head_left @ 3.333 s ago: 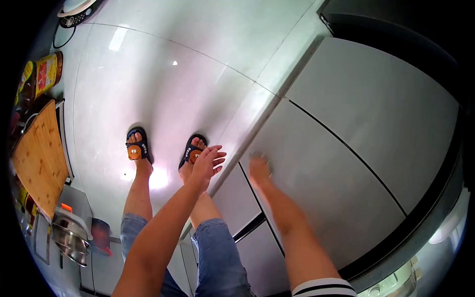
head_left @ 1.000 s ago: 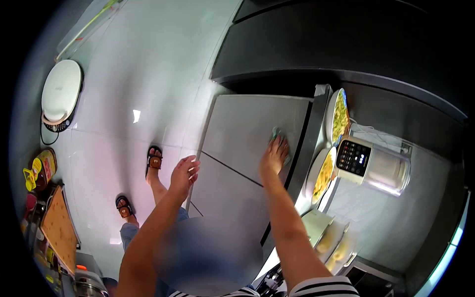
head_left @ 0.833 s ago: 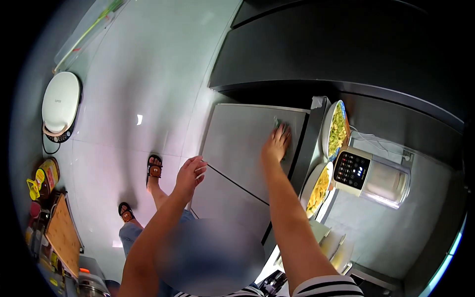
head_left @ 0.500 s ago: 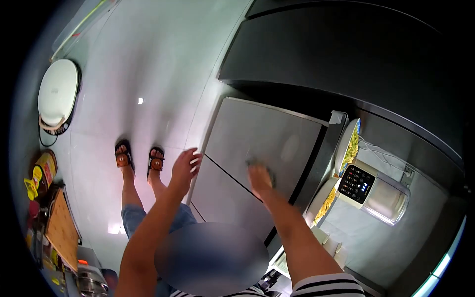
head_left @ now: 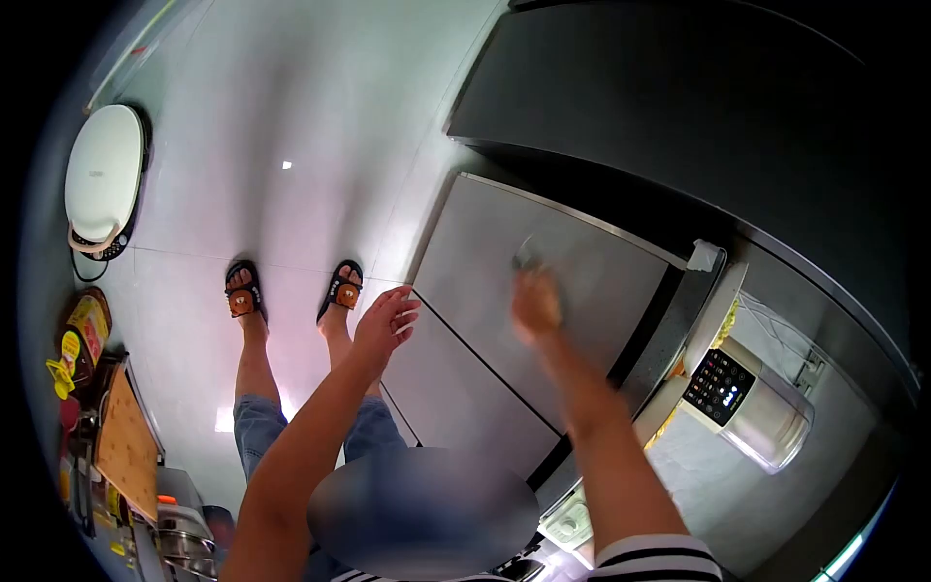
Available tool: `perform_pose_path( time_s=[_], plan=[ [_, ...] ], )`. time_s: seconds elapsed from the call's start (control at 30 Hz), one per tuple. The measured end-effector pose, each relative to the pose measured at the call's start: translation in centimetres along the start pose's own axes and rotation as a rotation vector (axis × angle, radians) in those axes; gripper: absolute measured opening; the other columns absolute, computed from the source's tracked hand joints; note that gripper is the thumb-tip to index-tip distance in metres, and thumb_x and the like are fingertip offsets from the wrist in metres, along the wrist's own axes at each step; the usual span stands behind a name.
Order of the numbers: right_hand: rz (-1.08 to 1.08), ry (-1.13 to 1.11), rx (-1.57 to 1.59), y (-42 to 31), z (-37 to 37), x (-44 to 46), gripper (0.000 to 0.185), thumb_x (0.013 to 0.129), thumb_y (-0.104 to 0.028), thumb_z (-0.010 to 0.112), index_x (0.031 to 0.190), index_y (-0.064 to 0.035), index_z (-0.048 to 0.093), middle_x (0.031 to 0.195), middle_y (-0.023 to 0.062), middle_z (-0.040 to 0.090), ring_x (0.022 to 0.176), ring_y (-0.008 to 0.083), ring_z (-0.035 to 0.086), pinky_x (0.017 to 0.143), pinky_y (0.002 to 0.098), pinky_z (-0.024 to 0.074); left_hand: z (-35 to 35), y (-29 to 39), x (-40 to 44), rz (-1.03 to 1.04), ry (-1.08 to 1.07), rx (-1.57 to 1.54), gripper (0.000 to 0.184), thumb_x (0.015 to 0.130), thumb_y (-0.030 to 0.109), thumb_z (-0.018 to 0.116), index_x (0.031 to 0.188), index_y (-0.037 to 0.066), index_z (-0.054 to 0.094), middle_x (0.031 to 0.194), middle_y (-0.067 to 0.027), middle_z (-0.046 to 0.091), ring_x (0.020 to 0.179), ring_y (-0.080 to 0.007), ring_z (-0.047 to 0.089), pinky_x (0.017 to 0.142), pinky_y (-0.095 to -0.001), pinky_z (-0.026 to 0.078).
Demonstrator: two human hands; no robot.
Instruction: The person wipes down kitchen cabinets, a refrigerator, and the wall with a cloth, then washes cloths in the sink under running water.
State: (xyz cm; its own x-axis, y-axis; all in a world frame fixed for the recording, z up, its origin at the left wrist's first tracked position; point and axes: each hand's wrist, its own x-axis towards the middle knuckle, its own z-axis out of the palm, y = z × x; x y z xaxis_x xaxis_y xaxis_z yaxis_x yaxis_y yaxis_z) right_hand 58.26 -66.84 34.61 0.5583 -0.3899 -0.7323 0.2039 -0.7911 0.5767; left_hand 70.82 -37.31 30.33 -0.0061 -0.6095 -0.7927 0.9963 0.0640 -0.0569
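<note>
My right hand [head_left: 537, 307] presses on the grey front panel [head_left: 475, 228] of a cabinet, closed over what looks like a grey cloth [head_left: 525, 258]. Motion smears both the hand and the cloth, so the cloth's edges are unclear. Faint streaks show on the panel around it. My left hand [head_left: 385, 328] hovers by the cabinet's left edge, fingers loosely bent and apart, holding nothing. Below the panel, past a dark seam, lies a second grey panel [head_left: 465, 373].
On the counter at right stand a lit appliance [head_left: 720, 387] with a clear jug and plates of food, partly hidden. A dark cabinet [head_left: 659, 107] fills the upper right. At left are a white electric pan [head_left: 103, 175], a bottle [head_left: 85, 335] and a wooden board [head_left: 126, 441].
My right hand has slid up across the panel with the cloth. My left hand has stayed near the cabinet's edge. My right foot has shifted right, and the view has moved slightly.
</note>
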Motion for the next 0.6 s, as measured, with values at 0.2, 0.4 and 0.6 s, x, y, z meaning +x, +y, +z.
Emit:
perform_pose_path(
  time_s=[0.2,0.4,0.6],
  plan=[
    [-0.575,-0.419,0.175,-5.0,3.1,-1.1,0.049,0.096,-0.021,0.046,0.140,-0.0015,0.042,0.148,0.0171,0.040,0.134,0.0325,0.041,0.111,0.0456,0.0319,-1.1,-0.7,2.6,0.058,0.053,-0.075,0.037,0.099,0.036,0.048,0.130,0.017,0.054,0.116,-0.0006,0.062,0.102,-0.0122,0.055,0.088,-0.0299,0.044],
    [-0.097,0.123,-0.065,2.7,-0.3,13.9,0.048,0.094,-0.017,0.048,0.140,-0.0030,0.045,0.145,0.0149,0.044,0.137,0.0299,0.038,0.113,0.0417,0.0291,-1.1,-1.0,5.3,0.046,0.087,-0.082,0.035,0.101,0.034,0.047,0.130,0.016,0.053,0.116,-0.0006,0.061,0.101,-0.0121,0.055,0.087,-0.0296,0.044],
    [-0.157,-0.071,0.335,-9.9,7.9,6.5,0.043,0.096,-0.019,0.046,0.135,-0.0015,0.049,0.143,0.0182,0.045,0.136,0.0320,0.038,0.114,0.0453,0.0280,-2.6,-1.9,8.2,0.009,0.127,-0.108,0.033,0.101,0.031,0.047,0.129,0.016,0.054,0.113,-0.0005,0.062,0.099,-0.0116,0.056,0.083,-0.0282,0.046]
  ],
)
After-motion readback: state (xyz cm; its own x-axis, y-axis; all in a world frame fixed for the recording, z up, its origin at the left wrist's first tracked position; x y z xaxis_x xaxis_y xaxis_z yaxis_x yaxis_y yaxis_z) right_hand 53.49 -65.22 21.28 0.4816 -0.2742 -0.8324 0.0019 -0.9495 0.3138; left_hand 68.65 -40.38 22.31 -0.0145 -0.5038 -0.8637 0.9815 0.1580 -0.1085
